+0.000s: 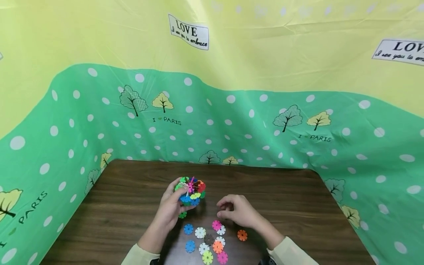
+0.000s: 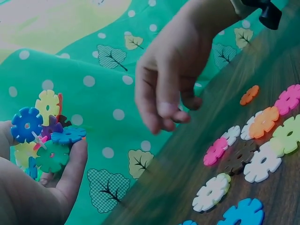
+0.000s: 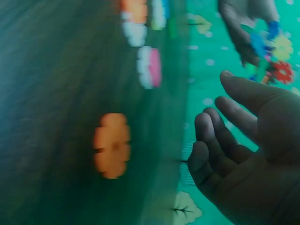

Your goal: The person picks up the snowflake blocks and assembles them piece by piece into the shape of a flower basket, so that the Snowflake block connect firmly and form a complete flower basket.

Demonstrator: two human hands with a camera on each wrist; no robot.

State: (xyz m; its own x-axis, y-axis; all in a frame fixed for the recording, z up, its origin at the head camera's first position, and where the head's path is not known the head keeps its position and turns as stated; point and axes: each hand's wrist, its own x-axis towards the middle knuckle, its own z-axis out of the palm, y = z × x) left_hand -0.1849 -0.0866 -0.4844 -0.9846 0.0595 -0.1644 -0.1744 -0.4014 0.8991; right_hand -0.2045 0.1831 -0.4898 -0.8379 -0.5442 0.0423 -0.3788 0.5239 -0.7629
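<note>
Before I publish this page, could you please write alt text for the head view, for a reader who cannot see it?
A person's left hand holds a colourful cluster of notched discs above a brown table, while the right hand hovers nearby, fingers bent, empty. Loose discs lie nearer the camera, and a patterned cloth hangs behind.
</note>
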